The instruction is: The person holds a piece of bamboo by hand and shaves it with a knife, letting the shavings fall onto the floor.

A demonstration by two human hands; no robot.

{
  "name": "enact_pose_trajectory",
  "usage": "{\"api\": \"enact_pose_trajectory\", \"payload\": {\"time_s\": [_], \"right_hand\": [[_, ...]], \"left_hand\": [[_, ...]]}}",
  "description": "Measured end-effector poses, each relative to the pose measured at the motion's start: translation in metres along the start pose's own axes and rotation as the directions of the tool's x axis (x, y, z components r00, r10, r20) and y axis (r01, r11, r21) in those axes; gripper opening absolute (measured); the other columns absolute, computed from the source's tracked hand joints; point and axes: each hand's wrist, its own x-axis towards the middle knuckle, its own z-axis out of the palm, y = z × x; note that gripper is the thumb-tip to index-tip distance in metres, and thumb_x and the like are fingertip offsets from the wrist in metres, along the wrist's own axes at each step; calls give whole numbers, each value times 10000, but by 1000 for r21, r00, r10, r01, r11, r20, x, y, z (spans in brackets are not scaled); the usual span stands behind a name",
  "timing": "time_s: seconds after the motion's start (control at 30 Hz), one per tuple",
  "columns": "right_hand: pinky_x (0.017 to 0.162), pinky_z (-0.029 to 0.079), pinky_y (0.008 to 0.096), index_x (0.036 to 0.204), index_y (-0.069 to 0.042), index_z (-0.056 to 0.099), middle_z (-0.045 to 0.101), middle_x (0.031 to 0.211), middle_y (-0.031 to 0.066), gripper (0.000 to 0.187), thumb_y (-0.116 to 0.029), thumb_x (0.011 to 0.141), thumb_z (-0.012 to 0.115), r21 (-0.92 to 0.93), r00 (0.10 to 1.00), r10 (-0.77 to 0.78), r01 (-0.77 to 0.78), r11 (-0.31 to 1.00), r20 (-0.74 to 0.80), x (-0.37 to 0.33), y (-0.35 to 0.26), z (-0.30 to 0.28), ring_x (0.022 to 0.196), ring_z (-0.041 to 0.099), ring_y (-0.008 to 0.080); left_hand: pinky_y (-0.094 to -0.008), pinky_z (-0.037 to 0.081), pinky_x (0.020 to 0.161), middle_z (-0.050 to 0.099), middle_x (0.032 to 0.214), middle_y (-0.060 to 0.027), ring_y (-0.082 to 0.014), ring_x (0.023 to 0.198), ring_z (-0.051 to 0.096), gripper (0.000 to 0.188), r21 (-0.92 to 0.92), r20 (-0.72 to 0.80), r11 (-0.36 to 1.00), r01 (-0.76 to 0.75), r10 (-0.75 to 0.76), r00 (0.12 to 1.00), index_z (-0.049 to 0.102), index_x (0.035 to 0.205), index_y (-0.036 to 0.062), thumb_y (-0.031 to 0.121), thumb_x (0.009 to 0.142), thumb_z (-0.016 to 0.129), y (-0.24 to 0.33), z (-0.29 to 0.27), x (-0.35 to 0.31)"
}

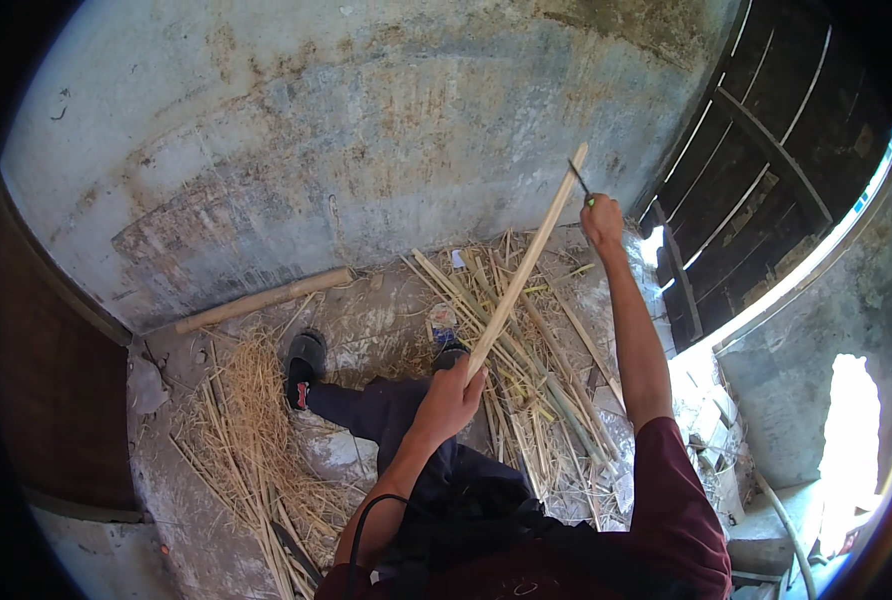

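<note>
My left hand (446,408) is closed round the lower end of a long pale strip, apparently split bamboo (528,262), which slants up and away to the right. My right arm is stretched far forward. That right hand (603,222) grips a knife (579,178) with a dark, narrow blade; a bit of green shows at its handle. The blade lies at the far end of the strip and looks to touch its edge. My fingers hide most of the handle.
Bamboo stalks and split pieces (556,390) are heaped on the floor beside my right leg. Fine shavings (251,420) lie to the left. A round pole (264,300) rests along the stained wall (366,150). Dark wooden boards (756,160) stand at the right.
</note>
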Motion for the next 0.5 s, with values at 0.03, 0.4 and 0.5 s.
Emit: {"api": "enact_pose_trajectory", "payload": {"time_s": [0.03,0.4,0.5], "right_hand": [[917,567,599,1075,-60,802,741,997,325,291,-183,921,587,28,998,58,-58,998,-10,11,9,-2,956,716,539],[471,319,293,1240,-70,644,544,678,10,292,-232,1005,580,705,885,93,-423,569,456,-84,11,-6,518,443,94],[481,316,283,1407,-95,476,566,750,18,423,-200,1011,580,686,864,124,-468,557,488,-147,4,-27,532,440,97]], "left_hand": [[-375,498,523,604,601,-85,-202,520,651,278,-10,33,1000,17,-16,999,583,1026,-22,242,1112,601,5,-2,-1],[-288,378,463,497,588,19,-98,469,482,368,-381,171,908,174,-116,978,549,841,61,297,1124,555,9,-19,5],[-259,342,415,437,557,43,-72,413,421,399,-503,407,752,426,-228,884,465,760,139,308,1114,538,19,-32,8]]}}
